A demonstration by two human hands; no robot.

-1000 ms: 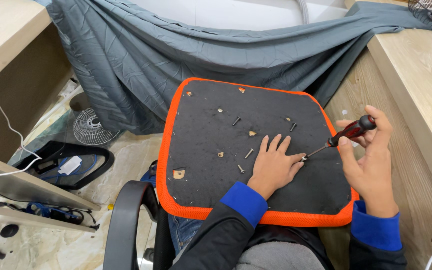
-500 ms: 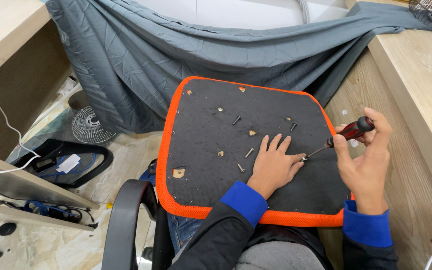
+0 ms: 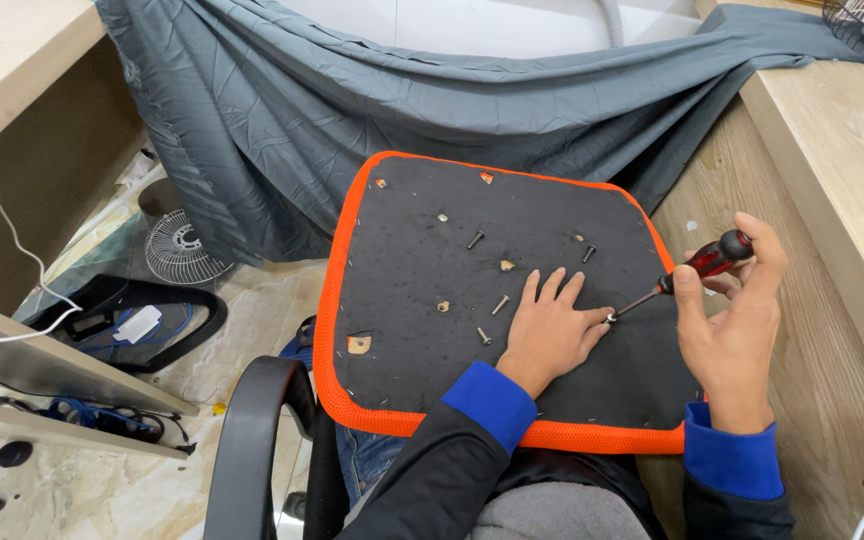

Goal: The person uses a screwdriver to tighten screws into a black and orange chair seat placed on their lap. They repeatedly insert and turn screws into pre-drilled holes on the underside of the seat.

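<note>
A chair seat (image 3: 402, 390), black underside up with an orange mesh rim, rests on my lap. My left hand (image 3: 549, 330) lies flat on it, fingers spread, its fingertips beside a screw (image 3: 610, 318). My right hand (image 3: 730, 318) grips a red-and-black screwdriver (image 3: 704, 264), whose tip sits on that screw. Loose screws (image 3: 499, 304) lie on the black underside left of my left hand, another two (image 3: 474, 240) farther up.
A grey cloth (image 3: 432, 100) hangs behind the seat. Wooden desks stand at the right (image 3: 842, 150) and left (image 3: 12, 60). A black chair armrest (image 3: 252, 440) is at the lower left. A fan grille (image 3: 180, 252), cables and black parts lie on the floor.
My right hand has shifted slightly around the screwdriver handle, and the tip stays on the screw. My left hand has not moved.
</note>
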